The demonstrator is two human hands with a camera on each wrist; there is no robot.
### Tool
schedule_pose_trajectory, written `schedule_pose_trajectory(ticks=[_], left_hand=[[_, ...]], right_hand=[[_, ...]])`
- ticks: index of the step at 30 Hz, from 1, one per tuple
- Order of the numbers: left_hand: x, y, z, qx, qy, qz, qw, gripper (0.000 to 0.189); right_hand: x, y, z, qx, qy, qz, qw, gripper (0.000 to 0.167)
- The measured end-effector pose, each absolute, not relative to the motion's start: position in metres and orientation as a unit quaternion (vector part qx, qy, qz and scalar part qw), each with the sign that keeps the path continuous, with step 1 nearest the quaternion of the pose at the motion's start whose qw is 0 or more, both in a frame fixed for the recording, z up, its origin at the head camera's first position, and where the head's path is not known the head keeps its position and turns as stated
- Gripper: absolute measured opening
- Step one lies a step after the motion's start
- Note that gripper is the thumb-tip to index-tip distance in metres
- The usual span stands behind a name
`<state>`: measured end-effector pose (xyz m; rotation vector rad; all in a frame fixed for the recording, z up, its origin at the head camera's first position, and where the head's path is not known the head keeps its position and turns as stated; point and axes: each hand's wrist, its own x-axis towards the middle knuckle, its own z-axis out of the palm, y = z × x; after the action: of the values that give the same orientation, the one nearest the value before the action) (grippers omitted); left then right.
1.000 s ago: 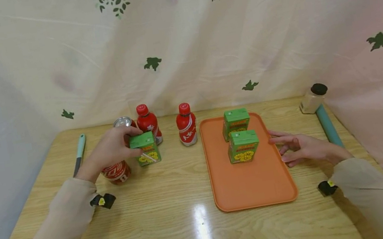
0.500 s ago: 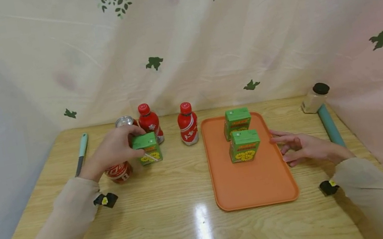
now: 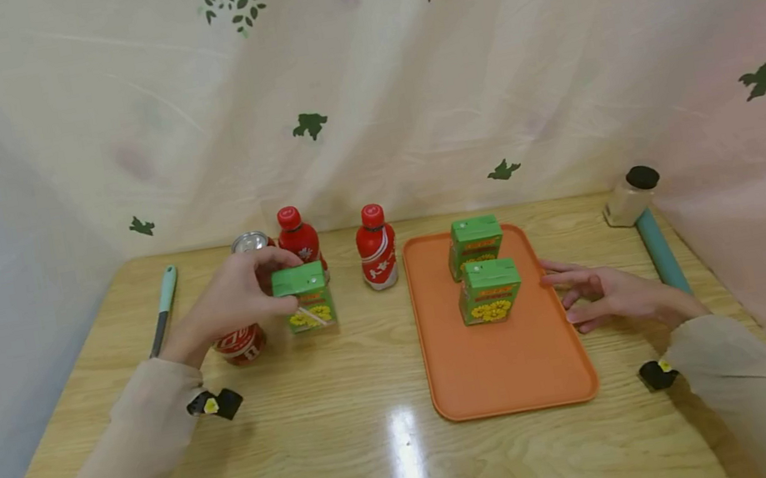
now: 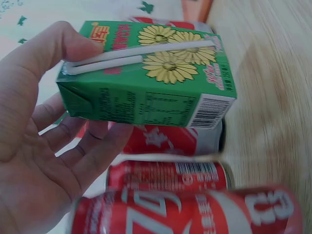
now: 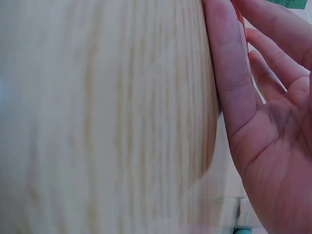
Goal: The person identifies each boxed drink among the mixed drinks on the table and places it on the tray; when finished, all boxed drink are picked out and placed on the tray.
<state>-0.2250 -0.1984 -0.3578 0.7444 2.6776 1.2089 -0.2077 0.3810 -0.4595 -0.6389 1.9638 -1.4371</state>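
My left hand [image 3: 236, 293] pinches a green drink carton [image 3: 320, 304] at its top, the thumb lying over the white straw [image 4: 170, 46] on its flower-printed front. Just left of that carton a red can [image 3: 241, 347] stands partly under the hand, and another can [image 3: 250, 242] is behind it. A red bottle [image 3: 298, 240] stands behind the carton. On the right, the fingers of my right hand [image 3: 613, 293] reach loosely extended to the right rim of an orange tray [image 3: 509, 379]. Two matching cartons, a front one [image 3: 488, 299] and a rear one [image 3: 474, 236], stand on it.
A second red bottle [image 3: 378, 257] stands between the held carton and the tray. At far left lies a tool with a mint handle [image 3: 167, 288]. A black-lidded jar [image 3: 631, 199] and a teal rod [image 3: 661, 251] are at far right. A fabric backdrop [image 3: 384, 61] hangs behind.
My left hand has moved slightly right with the carton, away from the red cans. The right hand stays at the tray's rim.
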Motion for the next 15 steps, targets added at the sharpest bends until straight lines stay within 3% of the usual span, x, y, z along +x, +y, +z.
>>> schedule_pose_trajectory(ticks=[15], left_hand=[[-0.184,-0.16,-0.35,0.251,0.795,0.552,-0.004,0.043]], right_hand=[[-0.207,0.38,-0.458,-0.234,0.748,-0.54,0.306,0.071]])
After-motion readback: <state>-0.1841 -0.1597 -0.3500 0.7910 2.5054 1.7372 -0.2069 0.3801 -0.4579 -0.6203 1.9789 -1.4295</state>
